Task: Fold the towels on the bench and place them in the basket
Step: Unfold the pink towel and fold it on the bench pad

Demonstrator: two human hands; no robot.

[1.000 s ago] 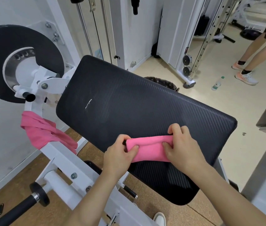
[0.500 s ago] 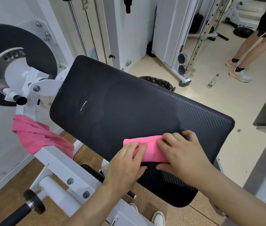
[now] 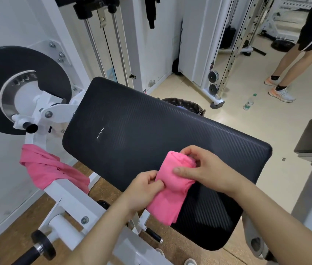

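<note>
Over the table (image 3: 151, 131), left grip (image 3: 143, 186) and right grip (image 3: 208, 169) pinch the pink towel (image 3: 170, 199); I read its long axis running toward me.

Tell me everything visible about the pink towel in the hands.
The pink towel is soft, matte cloth, folded into a thick narrow band lying diagonally over the near part of the black bench pad. Its upper end is doubled over into a rounded bulge; its lower end reaches the pad's near edge. The left hand pinches its left side midway; the right hand grips the upper end, thumb across the front.
</note>
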